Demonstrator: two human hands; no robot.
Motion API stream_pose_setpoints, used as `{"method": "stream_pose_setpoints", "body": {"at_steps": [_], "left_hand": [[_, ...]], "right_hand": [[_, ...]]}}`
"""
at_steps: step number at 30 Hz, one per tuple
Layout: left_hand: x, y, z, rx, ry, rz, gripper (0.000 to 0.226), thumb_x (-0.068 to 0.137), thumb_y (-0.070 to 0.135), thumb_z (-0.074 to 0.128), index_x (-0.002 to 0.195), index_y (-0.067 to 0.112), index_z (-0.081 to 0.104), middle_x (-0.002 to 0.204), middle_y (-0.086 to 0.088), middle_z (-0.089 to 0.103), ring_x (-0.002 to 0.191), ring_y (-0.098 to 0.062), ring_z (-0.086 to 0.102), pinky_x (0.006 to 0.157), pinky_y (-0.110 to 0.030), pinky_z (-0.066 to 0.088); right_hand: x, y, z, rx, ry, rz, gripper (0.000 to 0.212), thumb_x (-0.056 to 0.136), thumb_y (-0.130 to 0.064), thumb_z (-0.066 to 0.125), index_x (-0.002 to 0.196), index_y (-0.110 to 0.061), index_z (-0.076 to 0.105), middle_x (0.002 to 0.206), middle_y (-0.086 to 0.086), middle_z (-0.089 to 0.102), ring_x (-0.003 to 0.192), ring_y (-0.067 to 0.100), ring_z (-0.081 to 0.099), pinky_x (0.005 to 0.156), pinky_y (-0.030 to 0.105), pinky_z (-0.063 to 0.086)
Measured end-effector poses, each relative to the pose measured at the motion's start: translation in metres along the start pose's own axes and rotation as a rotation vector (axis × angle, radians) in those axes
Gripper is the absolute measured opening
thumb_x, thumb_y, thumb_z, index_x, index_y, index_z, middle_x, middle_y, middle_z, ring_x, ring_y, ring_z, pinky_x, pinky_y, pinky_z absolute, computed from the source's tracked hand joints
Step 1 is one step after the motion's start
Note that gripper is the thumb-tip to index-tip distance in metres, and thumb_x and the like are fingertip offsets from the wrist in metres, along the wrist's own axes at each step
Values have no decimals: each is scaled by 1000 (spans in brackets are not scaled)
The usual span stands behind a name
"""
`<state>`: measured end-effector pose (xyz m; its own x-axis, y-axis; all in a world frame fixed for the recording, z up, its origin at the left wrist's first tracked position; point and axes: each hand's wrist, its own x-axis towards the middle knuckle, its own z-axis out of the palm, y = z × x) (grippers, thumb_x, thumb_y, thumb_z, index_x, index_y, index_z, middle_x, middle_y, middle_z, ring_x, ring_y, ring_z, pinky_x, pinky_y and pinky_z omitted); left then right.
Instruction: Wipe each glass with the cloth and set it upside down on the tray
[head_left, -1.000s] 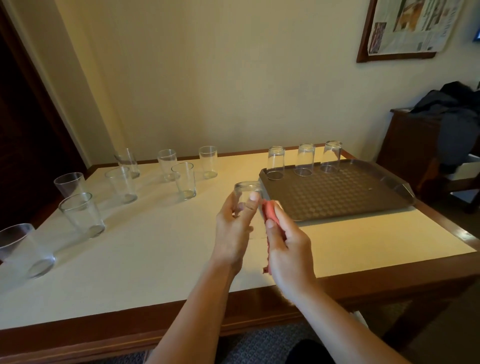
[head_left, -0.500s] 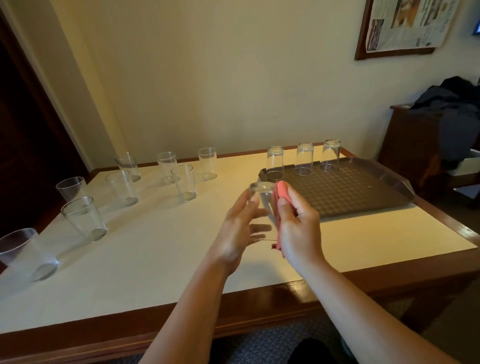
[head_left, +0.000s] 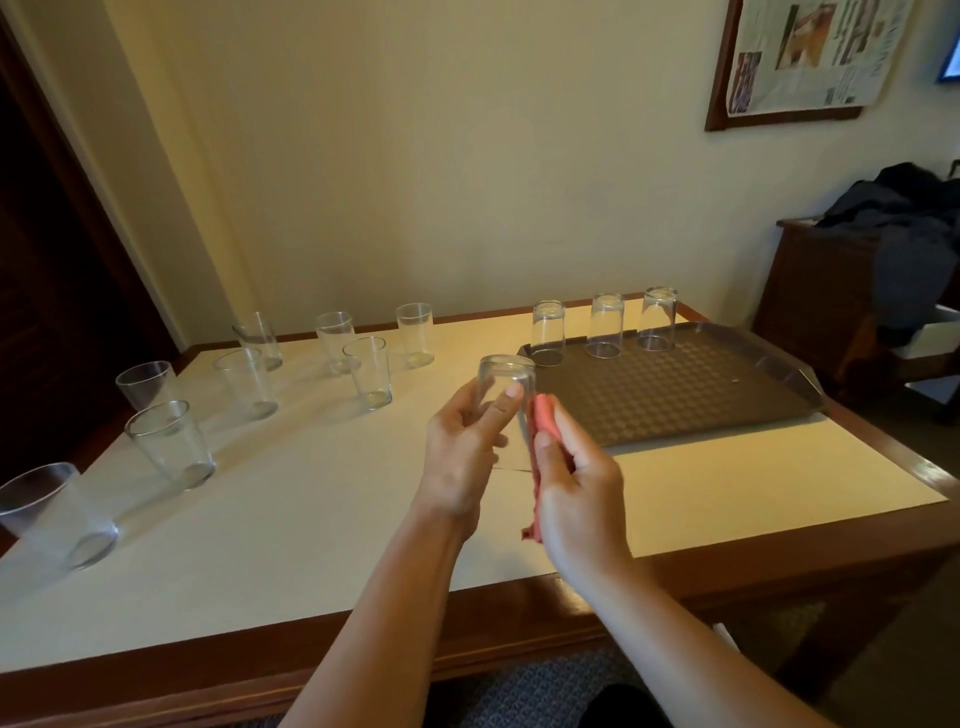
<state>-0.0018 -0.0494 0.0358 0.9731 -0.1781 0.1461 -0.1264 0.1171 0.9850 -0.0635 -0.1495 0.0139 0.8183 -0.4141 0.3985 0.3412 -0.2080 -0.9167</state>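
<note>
My left hand (head_left: 462, 457) grips a clear glass (head_left: 505, 382), held above the table with its base up. My right hand (head_left: 576, 488) holds a red cloth (head_left: 543, 421) pressed against the glass's right side; the cloth's tail hangs below my palm. A brown tray (head_left: 727, 400) lies to the right on the table. Three glasses stand upside down along its far edge: one at the left (head_left: 548, 332), one in the middle (head_left: 605, 325), one at the right (head_left: 658, 318). Several upright glasses stand on the table's left half, among them one (head_left: 369, 371) nearest my hands.
The white-topped table (head_left: 311, 509) has a wooden rim. More upright glasses stand near the left edge (head_left: 57, 514), (head_left: 169, 441). A dark wooden cabinet (head_left: 831, 291) with dark clothes on it stands to the right. A framed board hangs on the wall (head_left: 800, 57).
Both hands rose and shifted a little to the right with the glass and cloth, then settled. The cloth stays pressed against the glass.
</note>
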Motion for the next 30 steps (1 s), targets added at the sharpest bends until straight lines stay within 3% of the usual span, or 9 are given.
{"method": "stream_pose_setpoints", "body": {"at_steps": [3,5,7,11,14,17,22,26,30], "left_hand": [[-6,-3,8,-8,3,-78,38,101,55,54,129,33,68,117,4,73,92,-16,62,81,-33,49],[-10,1,8,-72,-132,-202,31,109,52,42,124,44,68,122,-9,74,98,-27,67,88,-43,51],[-7,-2,3,-116,-193,-168,29,108,46,49,129,39,68,118,-11,75,95,-29,68,87,-44,53],[-2,-8,-2,-117,-31,19,54,85,52,72,127,19,64,96,5,68,86,-19,61,78,-33,52],[-6,-14,0,-32,-143,-23,51,90,67,55,129,36,63,106,13,74,97,-18,68,88,-35,55],[-7,-9,0,-24,-254,-95,52,95,62,58,142,39,56,122,-2,75,106,-23,72,94,-42,53],[-5,-3,6,-61,8,94,52,84,50,74,129,26,66,94,6,69,82,-8,63,76,-34,49],[-8,-5,3,-84,-176,-3,39,106,55,48,141,42,57,124,-7,74,109,-32,73,96,-48,55],[-6,1,-4,-168,-138,-1,44,94,43,68,137,34,63,112,-2,75,95,-25,67,87,-41,51]], "right_hand": [[7,-2,-2,21,8,30,37,104,-18,49,138,-30,55,104,-18,69,86,-2,66,73,17,57],[26,-8,-9,39,35,69,37,104,-18,48,138,-29,54,112,-29,62,106,-7,61,89,19,55],[28,-14,-10,57,45,61,38,104,-19,47,139,-33,51,114,-32,57,110,-6,60,81,12,53],[-13,-12,-1,25,0,23,37,103,-19,49,134,-40,51,89,-28,67,64,3,63,52,32,58],[-1,-4,-7,12,35,25,37,103,-17,49,136,-33,51,114,-27,67,91,-15,59,81,17,56],[20,-6,-17,29,76,54,39,103,-21,48,141,-29,50,126,-27,54,107,-20,51,96,14,49],[-14,-11,-2,17,51,-29,38,103,-16,49,139,-30,50,119,-24,60,96,-13,61,70,8,51],[15,-14,-9,6,59,-28,36,103,-18,49,137,-28,54,105,-35,57,94,-22,56,70,0,43],[9,-15,-7,18,77,-70,37,104,-21,49,130,-47,49,99,-33,61,89,-11,63,67,10,50]]}}
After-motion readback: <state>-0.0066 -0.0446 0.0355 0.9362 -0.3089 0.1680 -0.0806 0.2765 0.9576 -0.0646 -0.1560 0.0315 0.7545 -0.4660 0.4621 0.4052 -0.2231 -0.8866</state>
